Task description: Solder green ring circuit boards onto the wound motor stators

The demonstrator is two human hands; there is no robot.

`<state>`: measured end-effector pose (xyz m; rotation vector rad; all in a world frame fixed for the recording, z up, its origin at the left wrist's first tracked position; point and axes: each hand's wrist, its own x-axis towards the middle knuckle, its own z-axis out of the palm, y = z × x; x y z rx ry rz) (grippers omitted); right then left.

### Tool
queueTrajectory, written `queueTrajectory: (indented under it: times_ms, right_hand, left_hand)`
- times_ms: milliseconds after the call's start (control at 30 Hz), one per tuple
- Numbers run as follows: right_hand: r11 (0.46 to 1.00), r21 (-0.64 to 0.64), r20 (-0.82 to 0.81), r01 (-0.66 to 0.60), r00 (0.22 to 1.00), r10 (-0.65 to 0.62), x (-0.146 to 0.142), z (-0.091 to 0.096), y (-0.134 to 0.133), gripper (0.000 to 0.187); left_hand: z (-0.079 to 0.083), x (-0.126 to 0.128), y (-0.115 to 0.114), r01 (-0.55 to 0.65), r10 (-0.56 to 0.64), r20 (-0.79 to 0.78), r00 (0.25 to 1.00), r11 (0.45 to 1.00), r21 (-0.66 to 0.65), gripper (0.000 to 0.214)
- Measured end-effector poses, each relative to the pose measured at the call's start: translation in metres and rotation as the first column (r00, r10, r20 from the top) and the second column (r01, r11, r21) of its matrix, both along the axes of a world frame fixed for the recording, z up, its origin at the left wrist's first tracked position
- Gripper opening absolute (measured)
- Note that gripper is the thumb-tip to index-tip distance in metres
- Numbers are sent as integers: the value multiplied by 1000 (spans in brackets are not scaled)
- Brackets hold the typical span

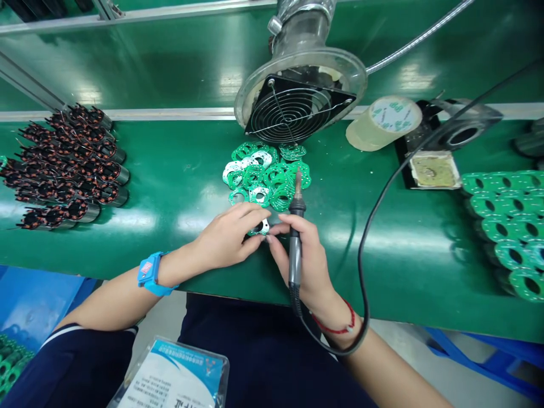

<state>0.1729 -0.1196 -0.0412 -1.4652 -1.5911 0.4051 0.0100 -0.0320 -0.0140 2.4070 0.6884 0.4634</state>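
Note:
My left hand (229,235) is closed, fingers and thumb pinching a small ring-shaped circuit board (265,225) with a white face; its underside is hidden by the fingers. Across my right hand (312,260) lies a soldering iron (295,258), gripped with its tip pointing up and away from me. The right thumb and fingertips also reach the near right edge of the board. Just beyond both hands sits a loose pile of green and white ring boards (278,181). I wear a blue wrist strap (153,274) on my left wrist.
A fume extractor fan (293,110) hangs above the pile. Wire-wound motor stators (85,170) stand in rows at left. A tape roll (382,124), a soldering stand with sponge (433,169) and rows of green-topped parts (505,229) are at right. The iron's black cable (361,260) loops beside my right arm.

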Motion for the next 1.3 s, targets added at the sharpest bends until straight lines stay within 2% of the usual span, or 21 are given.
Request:
queueTrajectory:
  times_ms: [100, 200, 300, 333, 400, 467, 533, 600, 667, 700, 800, 867, 900, 1000, 1100, 1167, 1300]
  right_hand:
    - [1000, -14, 12, -6, 1000, 6, -1, 1, 1, 43]
    - [1000, 24, 82, 0, 997, -2, -1, 7, 5, 49]
    - [994, -34, 181, -104, 978, 109, 1, 17, 13, 52]
    - [985, -78, 198, -152, 966, 164, 2, 19, 16, 51]
    - [971, -133, 212, -197, 952, 222, 3, 22, 21, 45]
    - [982, -108, 243, -153, 954, 176, 3, 20, 23, 38]
    - [995, -51, 286, -88, 953, 99, 2, 16, 24, 36]
    - [998, -12, 321, -54, 945, 55, 0, 12, 23, 36]
    - [999, -2, 342, -50, 938, 48, -1, 10, 21, 38]
    - [999, 2, 349, -54, 936, 50, -2, 9, 21, 39]
    - [993, 40, 344, -110, 935, 90, -6, 12, 21, 49]
    - [980, 81, 329, -184, 933, 148, -8, 15, 22, 56]
    - [970, 94, 323, -222, 929, 181, -8, 16, 22, 57]
    - [963, 71, 312, -262, 922, 228, -8, 19, 23, 52]
    - [981, 57, 315, -186, 936, 159, -5, 20, 22, 43]
    - [984, 84, 324, -155, 938, 120, -4, 21, 21, 37]
    - [974, 128, 307, -185, 942, 138, -4, 24, 19, 34]
  left_hand:
    - [-4, -1, 3, -2, 2, 22, 1000, 1000, -13, 40]
    - [-4, -7, 9, 36, -36, -5, 999, 998, -44, 61]
    - [2, -17, 16, 59, -63, -120, 991, 998, -38, 70]
    - [5, -20, 19, 58, -61, -179, 982, 998, -26, 64]
    - [12, -27, 25, 53, -50, -288, 956, 999, 2, 37]
    - [17, -33, 29, 60, -56, -334, 941, 998, 3, 13]
    - [21, -36, 32, 56, -66, -289, 955, 998, -42, 13]
    - [22, -34, 31, -2, -21, -181, 983, 992, -124, 13]
    - [20, -28, 28, -99, 85, -64, 994, 961, -257, 9]
    - [18, -24, 26, -141, 146, -14, 989, 926, -350, 7]
    - [10, -11, 21, -177, 292, 73, 954, 741, -648, 5]
    - [6, -5, 20, -152, 338, 92, 937, 628, -763, 10]
    - [5, -4, 20, -136, 343, 98, 934, 596, -791, 12]
    - [8, -3, 21, -115, 333, 100, 937, 567, -816, 11]
    - [13, -7, 22, -146, 319, 50, 946, 562, -814, 8]
    - [14, -9, 22, -178, 316, 14, 949, 571, -801, 9]
    - [12, -10, 23, -245, 350, -16, 936, 621, -744, 9]
